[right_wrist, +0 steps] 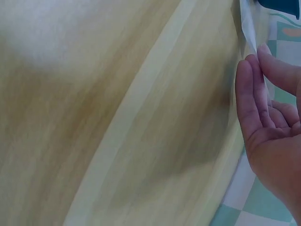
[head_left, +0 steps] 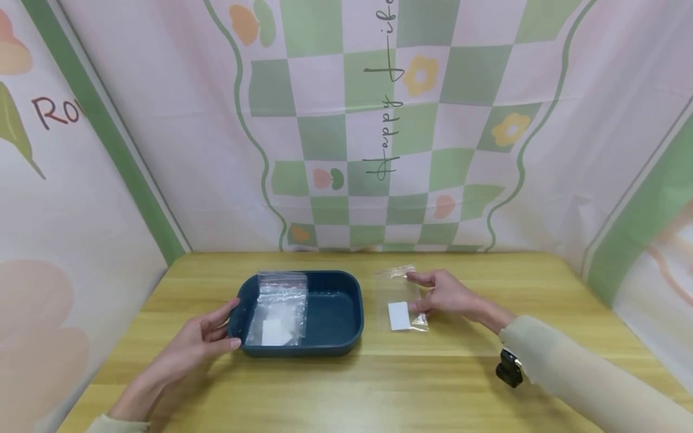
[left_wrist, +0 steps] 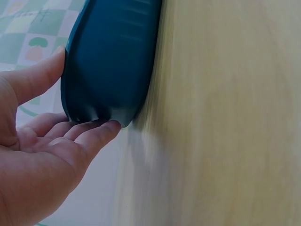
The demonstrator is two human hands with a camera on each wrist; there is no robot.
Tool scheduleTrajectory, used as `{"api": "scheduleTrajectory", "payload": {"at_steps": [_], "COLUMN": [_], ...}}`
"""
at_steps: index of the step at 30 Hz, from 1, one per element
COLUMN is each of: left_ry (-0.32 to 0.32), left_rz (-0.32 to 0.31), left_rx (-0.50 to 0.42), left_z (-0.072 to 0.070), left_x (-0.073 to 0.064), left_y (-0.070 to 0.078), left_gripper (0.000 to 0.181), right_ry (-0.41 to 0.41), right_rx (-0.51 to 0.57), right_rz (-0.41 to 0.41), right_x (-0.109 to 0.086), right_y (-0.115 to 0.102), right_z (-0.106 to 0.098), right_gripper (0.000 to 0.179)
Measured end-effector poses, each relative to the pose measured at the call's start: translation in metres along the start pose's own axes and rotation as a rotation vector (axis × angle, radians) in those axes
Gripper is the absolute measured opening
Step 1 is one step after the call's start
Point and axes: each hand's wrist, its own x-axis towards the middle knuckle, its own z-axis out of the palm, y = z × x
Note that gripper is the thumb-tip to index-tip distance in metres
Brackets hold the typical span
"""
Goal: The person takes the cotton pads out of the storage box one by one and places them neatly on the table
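Note:
A dark blue rectangular tray [head_left: 335, 319] stands on the table, and my left hand [head_left: 197, 343] holds its left end. In the left wrist view, the thumb and fingers of the left hand [left_wrist: 51, 127] span the rounded end of the tray [left_wrist: 110, 56]. Clear zip-lock bags [head_left: 281, 297] with white pieces inside lie in the tray's left part. To the right of the tray, my right hand [head_left: 446, 294] pinches the right side of another clear zip-lock bag [head_left: 383, 291] containing a white rectangular piece [head_left: 399, 316]. The right wrist view shows this bag [right_wrist: 248, 26] edge-on between thumb and fingers.
The wooden table [head_left: 379, 391] has a rounded far edge, with a patterned cloth [head_left: 373, 132] hanging right behind it. More cloth hangs along both sides. A small black device [head_left: 509, 368] sits at the right wrist.

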Motion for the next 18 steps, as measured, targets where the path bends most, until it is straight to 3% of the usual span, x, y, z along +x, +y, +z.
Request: {"api": "scheduleTrajectory", "payload": {"at_steps": [11, 18], "left_ry": [0.000, 0.003], "left_rz": [-0.002, -0.005], "left_rx": [0.004, 0.010], "left_z": [-0.0005, -0.0004], "left_x": [0.0007, -0.0002], "left_y": [0.0001, 0.0002], "left_gripper": [0.083, 0.083], "right_ry": [0.064, 0.124], "right_rx": [-0.140, -0.358], "right_rz": [0.020, -0.075], "right_x": [0.0036, 0.0018], "right_y": [-0.0022, -0.0026], "right_z": [0.0052, 0.0067], "right_gripper": [0.086, 0.081]}}
